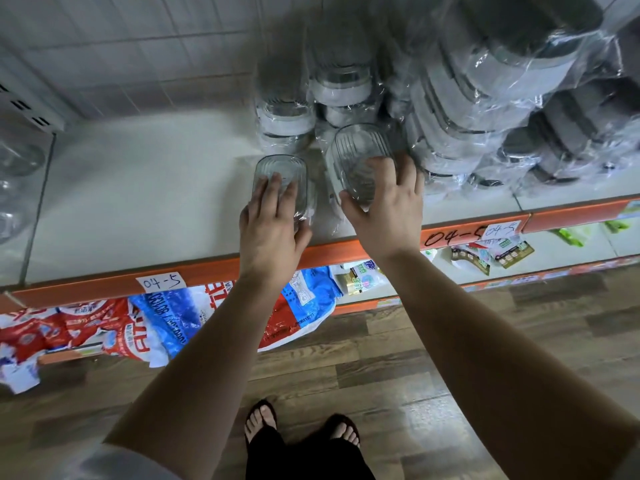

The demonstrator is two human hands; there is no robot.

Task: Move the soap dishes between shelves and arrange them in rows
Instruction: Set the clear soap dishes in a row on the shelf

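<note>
Sandalled feet (298,431) are standing on the wooden floor (381,358), nearest the viewer. Just below the shelf's orange front edge (207,271), printed bags (166,320) are lying on a lower shelf. A label (161,282) reading 04-5 is sticking to that edge. Just past the edge, the left hand (273,223) is resting on the left soap dish (280,171), fingers straight and close together on its top. The dish is sitting on the shelf. To the right, the right hand (384,209) is gripping the right soap dish (360,150), fingers spread and thumb on its near rim. This dish is tilting. Farther from the edge, wrapped stacks (311,95) are standing against the wall.
</note>
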